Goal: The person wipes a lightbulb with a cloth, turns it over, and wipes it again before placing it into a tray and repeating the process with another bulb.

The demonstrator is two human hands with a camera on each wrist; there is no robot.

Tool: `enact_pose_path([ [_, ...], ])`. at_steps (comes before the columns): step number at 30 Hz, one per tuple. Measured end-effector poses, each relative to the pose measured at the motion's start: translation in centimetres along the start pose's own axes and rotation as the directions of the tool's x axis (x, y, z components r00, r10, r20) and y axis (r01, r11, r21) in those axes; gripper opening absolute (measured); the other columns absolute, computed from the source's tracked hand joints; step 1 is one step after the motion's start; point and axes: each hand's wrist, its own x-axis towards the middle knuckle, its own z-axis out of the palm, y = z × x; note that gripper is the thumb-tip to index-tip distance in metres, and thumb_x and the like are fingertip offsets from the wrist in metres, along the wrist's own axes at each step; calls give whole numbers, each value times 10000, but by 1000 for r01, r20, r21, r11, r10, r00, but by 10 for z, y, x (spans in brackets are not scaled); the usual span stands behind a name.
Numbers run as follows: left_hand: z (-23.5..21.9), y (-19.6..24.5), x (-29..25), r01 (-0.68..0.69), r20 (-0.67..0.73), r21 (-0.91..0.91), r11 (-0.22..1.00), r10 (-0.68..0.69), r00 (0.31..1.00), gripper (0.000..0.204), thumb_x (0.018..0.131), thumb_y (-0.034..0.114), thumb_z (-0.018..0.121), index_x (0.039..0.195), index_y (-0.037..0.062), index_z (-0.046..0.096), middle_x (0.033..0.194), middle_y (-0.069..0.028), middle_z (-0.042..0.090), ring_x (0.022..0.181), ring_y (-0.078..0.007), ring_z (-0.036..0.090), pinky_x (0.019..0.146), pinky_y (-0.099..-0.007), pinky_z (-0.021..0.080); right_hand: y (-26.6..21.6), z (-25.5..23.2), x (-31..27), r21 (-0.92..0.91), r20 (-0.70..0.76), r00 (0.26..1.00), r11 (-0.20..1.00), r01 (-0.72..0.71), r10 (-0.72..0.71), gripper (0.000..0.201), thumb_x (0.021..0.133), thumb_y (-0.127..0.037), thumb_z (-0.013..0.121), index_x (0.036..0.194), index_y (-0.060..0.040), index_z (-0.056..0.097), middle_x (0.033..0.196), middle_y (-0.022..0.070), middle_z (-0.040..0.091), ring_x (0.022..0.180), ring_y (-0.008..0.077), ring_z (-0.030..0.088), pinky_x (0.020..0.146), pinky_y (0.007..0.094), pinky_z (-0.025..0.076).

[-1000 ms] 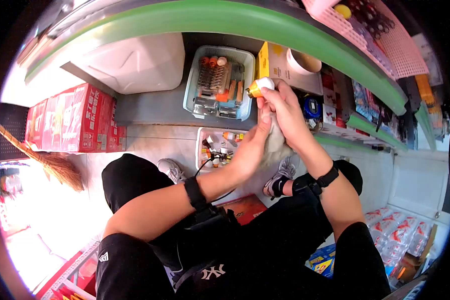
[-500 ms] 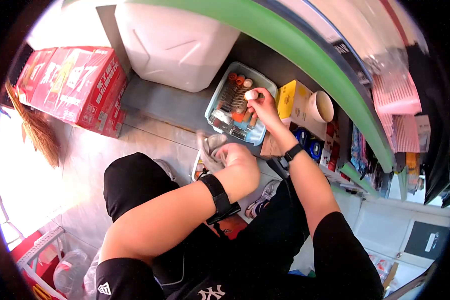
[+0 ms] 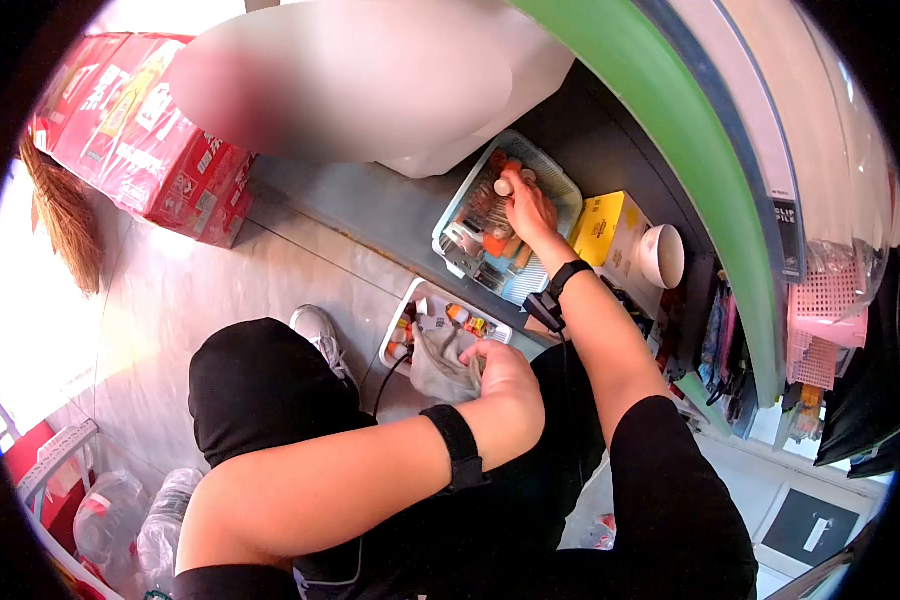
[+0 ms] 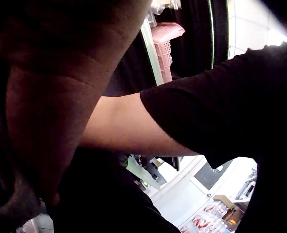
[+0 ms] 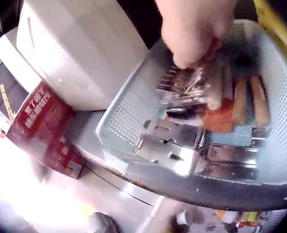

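My right hand [image 3: 532, 212] reaches into a light blue plastic basket [image 3: 560, 175] on the low shelf, fingers curled at a small item with a rounded white end [image 3: 503, 187]. In the right wrist view that hand [image 5: 197, 29] is over packs of thin metal pieces [image 5: 182, 85], and the white-ended item is hidden. Wooden handles [image 5: 260, 104] and metal hinge-like plates [image 5: 167, 150] lie in the same basket. My left hand [image 3: 505, 372] grips a crumpled grey cloth [image 3: 440, 365] over a white basket [image 3: 402, 320] of small orange-and-white bottles [image 3: 460, 315] on the floor.
A large white container [image 3: 440, 120] stands left of the blue basket, a yellow box [image 3: 598, 225] and a white bowl [image 3: 661, 256] right of it. A green shelf edge [image 3: 670, 130] curves overhead. Red cartons [image 3: 170, 150] and a straw broom [image 3: 65, 225] stand at left.
My right hand has carried the white-ended item away from the cloth and down into the blue basket. My left hand has moved down with the cloth to the white basket. The view has turned.
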Motion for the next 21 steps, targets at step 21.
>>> enact_pose_path([
  [21, -31, -30, -13, -276, -382, -220, 936, 177, 907, 227, 778, 136, 672, 954, 14, 748, 936, -227, 743, 911, -392, 733, 790, -489, 590, 15, -115, -48, 714, 452, 864, 671, -202, -221, 306, 1050, -264, 579, 1236, -43, 682, 995, 11, 706, 848, 99, 630, 741, 249, 510],
])
